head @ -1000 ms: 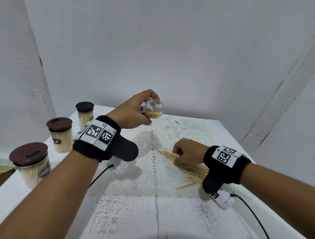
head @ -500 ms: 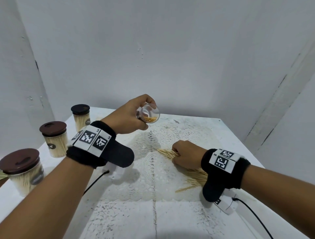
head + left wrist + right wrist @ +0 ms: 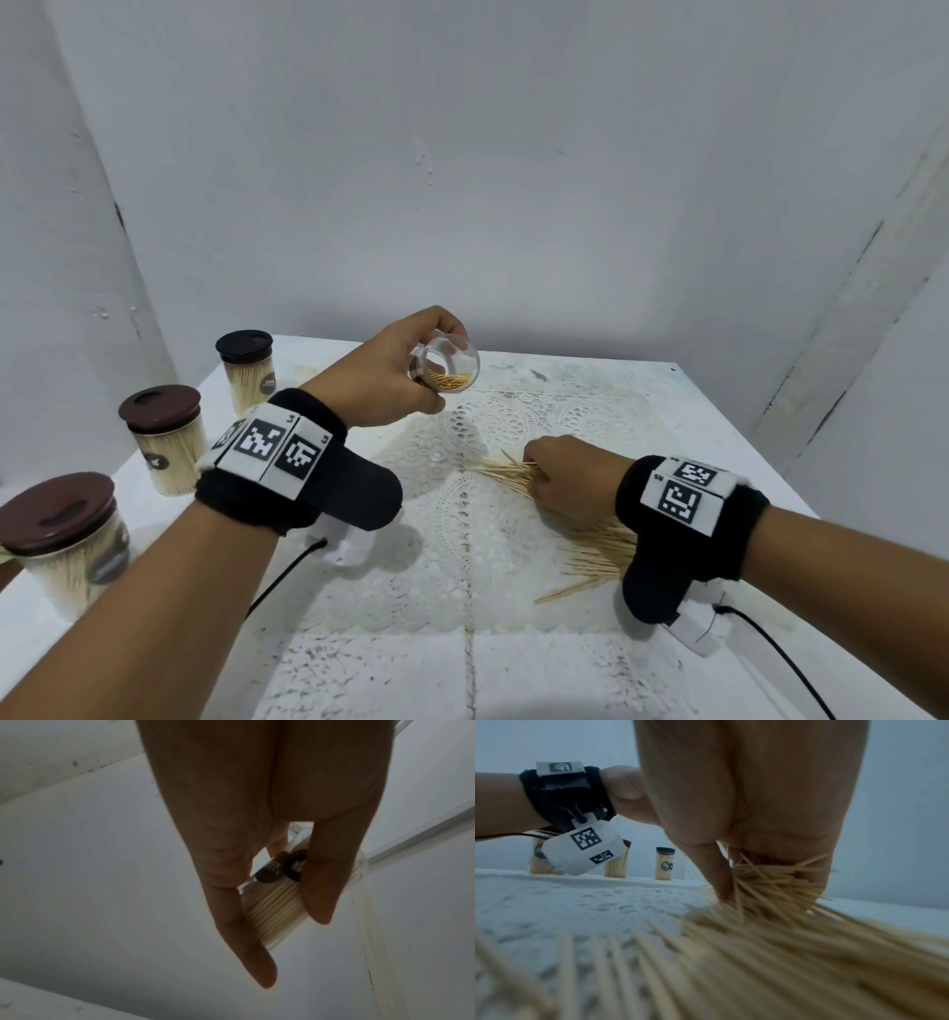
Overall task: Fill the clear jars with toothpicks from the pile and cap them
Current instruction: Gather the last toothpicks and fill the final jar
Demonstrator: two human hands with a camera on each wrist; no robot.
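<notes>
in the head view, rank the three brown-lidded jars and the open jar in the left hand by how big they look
1. Nearest capped jar
2. Middle capped jar
3. Farthest capped jar
4. Open jar, held by the left hand

Nearness to the camera drives this ranking; the capped jars' true sizes may match.

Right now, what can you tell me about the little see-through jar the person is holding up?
The clear jar is small, round and looks like see-through plastic. It has no cap on. It is tipped on its side, its open mouth facing the camera, with a low layer of toothpicks lying inside. A dark round label sits on its wall. The left hand grips it, raised above the white table.
</notes>
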